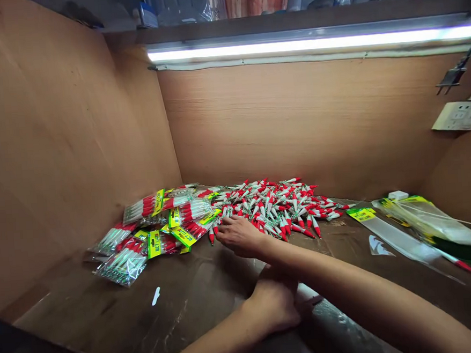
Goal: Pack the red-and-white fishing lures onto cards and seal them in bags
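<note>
My right hand point(239, 236) reaches across to the left edge of a heap of red-and-white fishing lures point(272, 203), beside the filled packets. Its fingers curl downward close together; what they hold, if anything, is hidden. Below it, my left hand point(274, 297) is closed low over the table, partly covered by my right forearm. Its fingertips are out of sight, and a thin dark strip point(312, 301) shows just beyond it. Clear packets of lures point(122, 262) with yellow-green "BCT LURE" headers are piled at the left.
Flat clear bags point(432, 219) and a single yellow-topped bag point(396, 235) lie at the right. A small white cut-out point(155, 296) rests on the brown table point(108, 320). A plug point(452, 78) hangs near the wall socket point(460, 115). A lit tube point(291, 46) runs beneath the shelf.
</note>
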`<state>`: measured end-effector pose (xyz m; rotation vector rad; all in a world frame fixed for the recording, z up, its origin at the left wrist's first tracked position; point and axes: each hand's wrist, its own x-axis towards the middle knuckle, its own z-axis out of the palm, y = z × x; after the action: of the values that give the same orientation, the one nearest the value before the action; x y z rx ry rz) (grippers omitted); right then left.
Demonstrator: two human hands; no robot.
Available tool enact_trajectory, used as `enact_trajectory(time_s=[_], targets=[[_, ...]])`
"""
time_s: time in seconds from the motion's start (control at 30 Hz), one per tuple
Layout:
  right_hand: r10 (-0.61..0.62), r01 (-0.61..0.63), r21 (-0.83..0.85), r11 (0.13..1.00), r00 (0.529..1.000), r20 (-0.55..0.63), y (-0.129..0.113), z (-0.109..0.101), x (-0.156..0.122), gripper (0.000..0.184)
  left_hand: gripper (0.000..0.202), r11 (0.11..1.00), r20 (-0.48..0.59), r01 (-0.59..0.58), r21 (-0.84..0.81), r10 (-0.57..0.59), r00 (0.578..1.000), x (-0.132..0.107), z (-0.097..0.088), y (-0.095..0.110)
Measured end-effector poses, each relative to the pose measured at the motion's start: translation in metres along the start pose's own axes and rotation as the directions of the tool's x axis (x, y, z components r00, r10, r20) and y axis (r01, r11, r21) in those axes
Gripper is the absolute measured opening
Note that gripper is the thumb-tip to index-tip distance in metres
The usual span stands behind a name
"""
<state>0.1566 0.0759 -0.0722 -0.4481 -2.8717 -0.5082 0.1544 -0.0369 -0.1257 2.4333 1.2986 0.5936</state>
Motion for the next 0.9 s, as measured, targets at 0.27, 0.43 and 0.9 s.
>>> enact_trajectory(time_s=[0.27,0.43,0.9], targets=[[0.141,-0.14,0.016,0.99,0.985,-0.097,0.029,0.008,0.011,0.026,0.062,0.992,0.051,-0.102,0.079,0.099,0.994,-0.001,-0.001,-0.008],[0.542,-0.388,0.454,0.802,0.792,-0.28,0.058,-0.023,-0.066,0.069,0.075,0.989,0.069,-0.1,0.105,0.093,0.993,-0.003,-0.005,-0.006],[0.908,-0.362,0.932,0.005,0.392,0.147,0.029,-0.04,-0.263,0.03,0.088,0.977,-0.003,-0.142,-0.156,0.143,0.99,0.01,0.005,-0.012]])
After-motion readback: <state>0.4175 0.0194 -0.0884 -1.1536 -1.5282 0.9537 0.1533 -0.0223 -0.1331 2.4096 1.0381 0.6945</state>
